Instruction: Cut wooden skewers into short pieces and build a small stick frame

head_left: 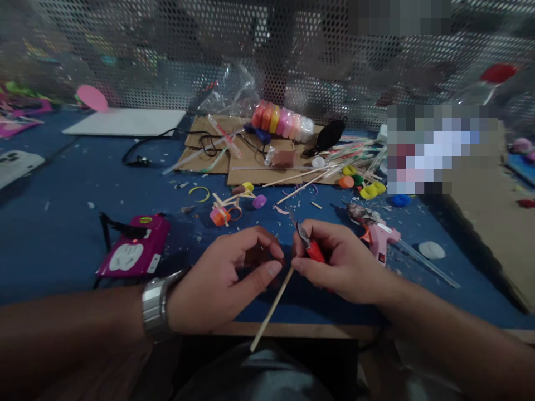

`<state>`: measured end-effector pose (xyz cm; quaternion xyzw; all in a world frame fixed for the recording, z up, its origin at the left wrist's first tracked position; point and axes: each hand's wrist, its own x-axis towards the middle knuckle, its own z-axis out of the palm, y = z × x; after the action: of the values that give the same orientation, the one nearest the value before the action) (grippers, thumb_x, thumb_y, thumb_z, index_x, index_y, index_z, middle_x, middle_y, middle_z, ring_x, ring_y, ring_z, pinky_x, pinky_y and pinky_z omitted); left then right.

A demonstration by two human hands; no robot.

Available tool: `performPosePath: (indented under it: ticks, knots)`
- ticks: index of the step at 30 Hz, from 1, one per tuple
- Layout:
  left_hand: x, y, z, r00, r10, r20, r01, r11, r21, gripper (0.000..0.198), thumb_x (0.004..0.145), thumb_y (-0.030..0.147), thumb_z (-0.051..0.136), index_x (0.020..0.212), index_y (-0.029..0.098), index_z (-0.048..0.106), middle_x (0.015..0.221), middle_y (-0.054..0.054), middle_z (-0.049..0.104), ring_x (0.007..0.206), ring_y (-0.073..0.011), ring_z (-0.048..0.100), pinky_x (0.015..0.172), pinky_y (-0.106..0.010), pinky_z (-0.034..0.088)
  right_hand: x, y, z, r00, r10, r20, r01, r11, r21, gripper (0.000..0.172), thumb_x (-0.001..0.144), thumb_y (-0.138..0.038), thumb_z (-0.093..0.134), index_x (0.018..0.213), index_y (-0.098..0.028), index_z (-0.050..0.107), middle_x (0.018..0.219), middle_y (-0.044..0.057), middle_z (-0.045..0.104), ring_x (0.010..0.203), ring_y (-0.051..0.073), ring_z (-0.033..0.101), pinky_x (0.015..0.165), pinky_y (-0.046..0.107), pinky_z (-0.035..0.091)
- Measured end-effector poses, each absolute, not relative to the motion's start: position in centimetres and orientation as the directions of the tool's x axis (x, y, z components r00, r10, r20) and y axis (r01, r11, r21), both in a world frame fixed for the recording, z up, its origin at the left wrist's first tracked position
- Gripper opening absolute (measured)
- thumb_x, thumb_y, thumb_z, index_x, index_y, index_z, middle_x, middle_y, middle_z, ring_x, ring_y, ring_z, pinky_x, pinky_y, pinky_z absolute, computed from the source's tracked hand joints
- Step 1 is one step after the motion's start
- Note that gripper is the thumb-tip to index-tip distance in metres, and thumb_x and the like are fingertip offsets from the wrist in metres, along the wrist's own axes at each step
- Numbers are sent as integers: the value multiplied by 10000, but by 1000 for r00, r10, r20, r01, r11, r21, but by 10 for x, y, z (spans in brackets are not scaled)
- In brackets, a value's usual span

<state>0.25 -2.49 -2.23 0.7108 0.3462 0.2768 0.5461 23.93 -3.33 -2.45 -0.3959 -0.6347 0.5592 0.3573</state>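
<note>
My right hand (340,262) is closed around red-handled pliers (313,249), their metal jaws pointing up and away. Between its thumb and fingertips it also pinches a thin wooden stick (271,309), which slants down past the table's front edge. Just left of the stick, my left hand (225,278) is curled with thumb and fingers apart, and I see nothing in it. Beyond the hands lies a small model of sticks and bottle caps (225,211). A pink glue gun (380,239) rests right of my right hand.
A magenta pouch (134,250) lies left, a phone (19,166) at the far left edge. Cardboard (246,175) at the back carries a pack of coloured clay (282,120) and a black cable. Loose caps (373,190), straws and scraps are scattered about. More cardboard (489,223) stands right.
</note>
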Motion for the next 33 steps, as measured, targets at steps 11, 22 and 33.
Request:
performPosePath:
  ticks: [11, 22, 33]
  knots:
    - [6, -41, -30, 726, 527, -442, 68, 585, 808, 278, 1091, 514, 586, 1151, 251, 519, 940, -4, 716, 594, -114, 717, 499, -164, 531, 241, -38, -32, -447, 894, -6, 186, 86, -979, 322, 1041, -375, 729, 1323, -238, 655, 936, -9, 664, 690, 110, 567, 628, 245, 485]
    - [0, -28, -36, 644, 677, -356, -158, 573, 804, 132, 1091, 376, 530, 1101, 245, 515, 758, 61, 556, 458, -38, 461, 424, -97, 384, 242, -41, -38, -427, 899, -96, 36, -89, -995, 592, 1103, -487, 619, 1615, -385, 342, 943, -38, 594, 588, 94, 570, 507, 218, 482]
    - [2, -26, -34, 559, 778, -287, -129, 424, 896, 228, 1099, 454, 601, 1106, 242, 517, 906, 34, 625, 519, -58, 547, 383, -128, 465, 238, -45, -36, -492, 856, -161, 84, -137, -987, 312, 1059, -437, 713, 1265, -250, 571, 933, -18, 634, 625, 89, 665, 540, 200, 582]
